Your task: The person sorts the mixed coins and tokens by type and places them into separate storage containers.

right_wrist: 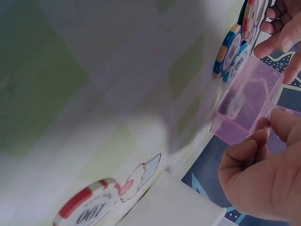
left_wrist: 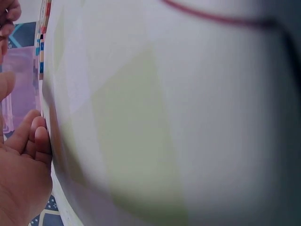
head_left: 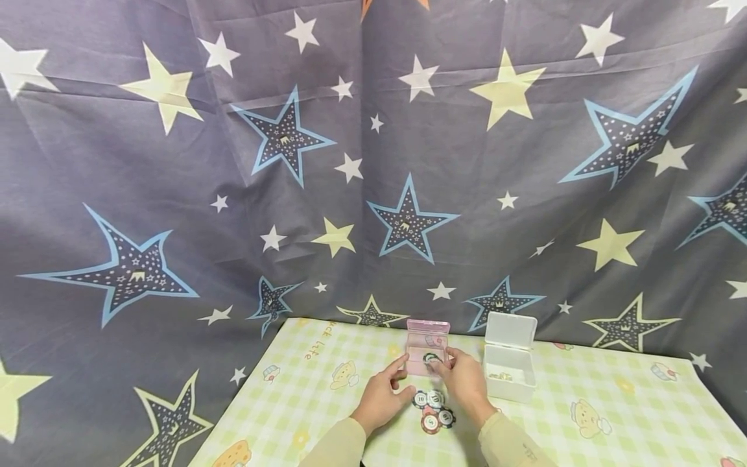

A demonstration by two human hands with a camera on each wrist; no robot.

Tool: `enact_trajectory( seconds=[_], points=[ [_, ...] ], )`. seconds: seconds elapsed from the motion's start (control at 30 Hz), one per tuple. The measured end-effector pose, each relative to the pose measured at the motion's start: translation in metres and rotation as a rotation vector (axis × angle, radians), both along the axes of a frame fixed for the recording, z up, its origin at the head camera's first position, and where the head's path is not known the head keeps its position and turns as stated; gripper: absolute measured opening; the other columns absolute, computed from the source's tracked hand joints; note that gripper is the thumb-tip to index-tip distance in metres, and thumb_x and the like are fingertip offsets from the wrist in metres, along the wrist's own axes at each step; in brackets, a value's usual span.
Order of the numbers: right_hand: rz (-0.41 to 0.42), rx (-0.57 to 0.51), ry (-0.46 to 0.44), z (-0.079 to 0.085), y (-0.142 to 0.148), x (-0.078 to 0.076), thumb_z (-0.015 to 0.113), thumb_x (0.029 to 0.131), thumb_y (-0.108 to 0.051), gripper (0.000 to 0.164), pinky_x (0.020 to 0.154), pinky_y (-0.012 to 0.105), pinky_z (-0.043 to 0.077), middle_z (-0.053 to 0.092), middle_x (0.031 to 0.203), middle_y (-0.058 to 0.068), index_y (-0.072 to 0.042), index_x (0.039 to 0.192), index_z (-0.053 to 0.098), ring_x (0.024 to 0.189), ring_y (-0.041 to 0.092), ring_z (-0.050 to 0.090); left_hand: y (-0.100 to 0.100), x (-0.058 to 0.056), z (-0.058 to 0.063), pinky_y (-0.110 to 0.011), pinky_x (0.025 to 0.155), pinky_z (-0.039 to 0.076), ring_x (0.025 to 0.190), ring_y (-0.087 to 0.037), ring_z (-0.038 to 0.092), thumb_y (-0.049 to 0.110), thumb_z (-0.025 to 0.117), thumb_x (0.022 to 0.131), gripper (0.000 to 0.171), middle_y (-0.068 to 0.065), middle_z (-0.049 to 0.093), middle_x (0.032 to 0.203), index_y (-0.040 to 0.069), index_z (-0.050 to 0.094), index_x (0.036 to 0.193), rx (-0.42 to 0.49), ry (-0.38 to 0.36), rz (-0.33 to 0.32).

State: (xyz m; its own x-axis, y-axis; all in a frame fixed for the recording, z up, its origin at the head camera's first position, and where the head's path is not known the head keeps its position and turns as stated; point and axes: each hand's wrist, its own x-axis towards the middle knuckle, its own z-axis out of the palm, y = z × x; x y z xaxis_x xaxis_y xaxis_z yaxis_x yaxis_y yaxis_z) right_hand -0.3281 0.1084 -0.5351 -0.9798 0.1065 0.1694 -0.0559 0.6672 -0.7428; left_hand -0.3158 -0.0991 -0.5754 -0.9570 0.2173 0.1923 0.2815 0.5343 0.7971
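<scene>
A pink see-through box (head_left: 417, 368) stands with its lid raised at the table's back. Beside its left wall is my left hand (head_left: 380, 397), forefinger reaching along the side, other fingers loosely bent. My right hand (head_left: 465, 381) is at the box's right front, its fingertips pinching a dark green-and-white poker chip (head_left: 431, 357) over the opening. In the right wrist view that chip is hidden by the curled fingers. Between the hands and in front of the box lie several poker chips (head_left: 430, 423), with blue, red and dark rims, some overlapping.
Right of the right hand stands a white box (head_left: 511, 388) with its lid up and small gold-coloured pieces inside. A red-and-white poker chip (right_wrist: 88, 205) marked 100 shows near it in the right wrist view. Behind the checked tablecloth (head_left: 630, 415) hangs a dark star-patterned curtain (head_left: 327, 194).
</scene>
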Motion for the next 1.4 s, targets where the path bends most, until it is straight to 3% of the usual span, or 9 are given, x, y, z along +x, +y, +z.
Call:
enact_trajectory(
  seconds=[0.2,0.37,0.53,0.7,0.8,1.07,1.23,1.4],
  points=[
    [0.041,-0.029,0.013,0.001,0.005,0.007,0.075,0.094,-0.013,0.044,0.071,0.034,0.055,0.075,0.085,0.003,0.006,0.134,0.068,0.072,0.012,0.062,0.001,-0.001,-0.002,-0.025,0.078,0.044,0.088,-0.013,0.055,0.024,0.08,0.093,0.072,-0.01,0.077,0.131,0.021,0.052,0.16,0.002,-0.022,0.009],
    [0.095,-0.055,0.034,0.001,0.012,0.015,0.074,0.094,-0.009,0.038,0.07,0.028,0.052,0.071,0.081,0.0,0.005,0.13,0.07,0.071,0.01,0.059,0.001,-0.002,-0.003,-0.025,0.078,0.044,0.087,-0.012,0.055,0.024,0.08,0.094,0.073,-0.011,0.077,0.132,0.02,0.051,0.16,-0.003,-0.015,0.008],
    [0.155,-0.016,0.061,0.002,0.026,0.03,0.079,0.092,-0.01,0.024,0.069,0.024,0.05,0.069,0.076,-0.006,-0.001,0.115,0.077,0.069,0.005,0.055,0.001,0.0,-0.002,-0.025,0.077,0.044,0.087,-0.013,0.055,0.024,0.081,0.093,0.073,-0.012,0.077,0.131,0.019,0.051,0.16,0.002,-0.015,0.004],
    [0.245,0.063,0.038,0.008,0.059,0.05,0.082,0.091,-0.013,0.018,0.066,0.023,0.047,0.066,0.077,-0.009,-0.005,0.107,0.079,0.069,0.0,0.051,0.002,0.001,-0.001,-0.026,0.079,0.045,0.089,-0.014,0.057,0.024,0.081,0.093,0.074,-0.013,0.076,0.132,0.018,0.051,0.16,0.005,-0.014,0.0],
    [0.301,0.123,0.013,0.007,0.086,0.059,0.081,0.092,-0.014,0.018,0.064,0.022,0.046,0.065,0.079,-0.009,-0.005,0.107,0.078,0.069,-0.002,0.049,0.002,0.0,-0.001,-0.027,0.08,0.046,0.091,-0.014,0.057,0.023,0.081,0.092,0.075,-0.012,0.076,0.132,0.019,0.05,0.16,-0.006,-0.004,0.006],
    [0.319,0.154,-0.165,-0.005,0.146,0.077,0.082,0.093,-0.024,0.026,0.064,0.024,0.043,0.064,0.084,-0.006,-0.006,0.111,0.076,0.069,0.002,0.049,0.002,-0.001,-0.003,-0.026,0.08,0.045,0.091,-0.014,0.056,0.024,0.082,0.093,0.075,-0.011,0.077,0.132,0.018,0.05,0.161,-0.012,-0.009,-0.004],
    [0.405,0.157,-0.295,-0.013,0.156,0.083,0.087,0.09,-0.032,0.041,0.072,0.032,0.05,0.067,0.097,-0.003,-0.005,0.118,0.074,0.081,0.01,0.055,0.001,-0.001,-0.004,-0.027,0.08,0.045,0.091,-0.014,0.057,0.024,0.081,0.093,0.075,-0.01,0.077,0.132,0.018,0.049,0.161,-0.021,-0.015,-0.002],
    [0.409,0.224,-0.256,-0.017,0.151,0.083,0.088,0.088,-0.031,0.036,0.07,0.03,0.047,0.065,0.094,-0.006,-0.011,0.115,0.076,0.077,0.006,0.051,0.002,-0.001,-0.002,-0.028,0.081,0.045,0.091,-0.014,0.057,0.025,0.081,0.093,0.075,-0.01,0.077,0.133,0.019,0.049,0.161,-0.035,-0.01,0.001]
  ],
)
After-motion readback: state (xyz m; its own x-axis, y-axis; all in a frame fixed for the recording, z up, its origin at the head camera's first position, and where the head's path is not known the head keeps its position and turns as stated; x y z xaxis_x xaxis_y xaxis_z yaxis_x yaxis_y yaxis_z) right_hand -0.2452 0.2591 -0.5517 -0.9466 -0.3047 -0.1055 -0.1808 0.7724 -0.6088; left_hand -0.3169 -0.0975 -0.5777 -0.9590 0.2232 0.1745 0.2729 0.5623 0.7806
